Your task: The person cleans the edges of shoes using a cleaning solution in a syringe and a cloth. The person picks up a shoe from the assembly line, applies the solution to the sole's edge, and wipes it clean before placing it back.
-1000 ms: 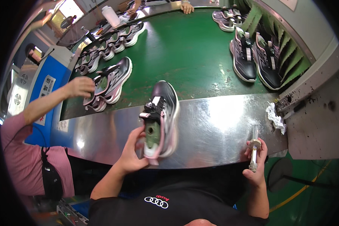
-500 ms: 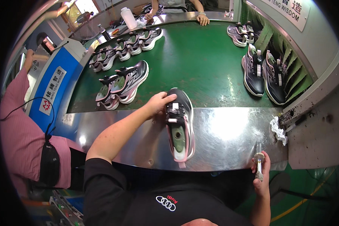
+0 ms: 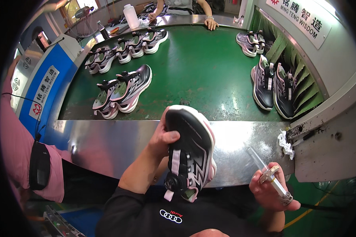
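At six o'clock, the left hand (image 3: 164, 137) is gripping one shoe (image 3: 192, 148); at four, the right hand (image 3: 268, 195) is holding one syringe (image 3: 269, 174), contents unclear; near eleven, two bottles (image 3: 131, 17) are standing.

This was a factory floor, most likely a shoe assembly line. A wide green belt-like surface (image 3: 197, 71) with a metal ledge (image 3: 99, 138) filled the middle. Matching sneakers (image 3: 124, 47) sat in rows toward eleven o'clock, with another pair (image 3: 272, 89) between two and three. A sneaker of the same sort (image 3: 192, 146) was in the left hand (image 3: 160, 138), toward six. At two o'clock, green hanging strips (image 3: 279, 41) curtained the mouth of a grey machine (image 3: 332, 59); a blue cabinet (image 3: 47, 91) stood past nine. Co-workers showed toward eight, in pink (image 3: 49, 173), and past twelve, a hand (image 3: 211, 23) on the far edge. Green flooring at four carried a yellow line (image 3: 308, 212).
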Action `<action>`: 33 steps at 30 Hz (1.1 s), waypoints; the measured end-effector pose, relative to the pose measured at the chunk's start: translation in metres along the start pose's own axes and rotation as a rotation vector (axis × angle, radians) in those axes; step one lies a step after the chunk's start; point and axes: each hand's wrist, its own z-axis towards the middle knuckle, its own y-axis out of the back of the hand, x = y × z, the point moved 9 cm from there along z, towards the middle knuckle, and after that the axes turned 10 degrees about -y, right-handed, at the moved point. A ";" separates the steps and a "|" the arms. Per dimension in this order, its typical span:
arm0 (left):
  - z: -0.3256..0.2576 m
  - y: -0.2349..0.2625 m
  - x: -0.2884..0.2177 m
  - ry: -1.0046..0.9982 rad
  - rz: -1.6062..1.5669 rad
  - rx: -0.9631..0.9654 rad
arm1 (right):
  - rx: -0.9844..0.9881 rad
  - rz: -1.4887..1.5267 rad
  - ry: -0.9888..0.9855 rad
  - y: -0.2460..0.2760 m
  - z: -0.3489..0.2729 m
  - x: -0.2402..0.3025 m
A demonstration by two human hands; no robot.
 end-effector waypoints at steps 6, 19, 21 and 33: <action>-0.015 -0.001 -0.010 -0.112 0.059 0.109 | 0.224 -0.072 -0.041 -0.066 0.040 0.000; -0.023 -0.023 -0.016 -0.157 0.087 0.264 | 0.241 -0.042 -0.075 -0.088 0.059 -0.015; -0.024 -0.024 -0.016 -0.164 0.116 0.271 | 0.218 -0.030 -0.082 -0.085 0.060 -0.015; -0.024 -0.027 -0.018 -0.174 0.128 0.285 | 0.208 -0.031 -0.072 -0.086 0.064 -0.016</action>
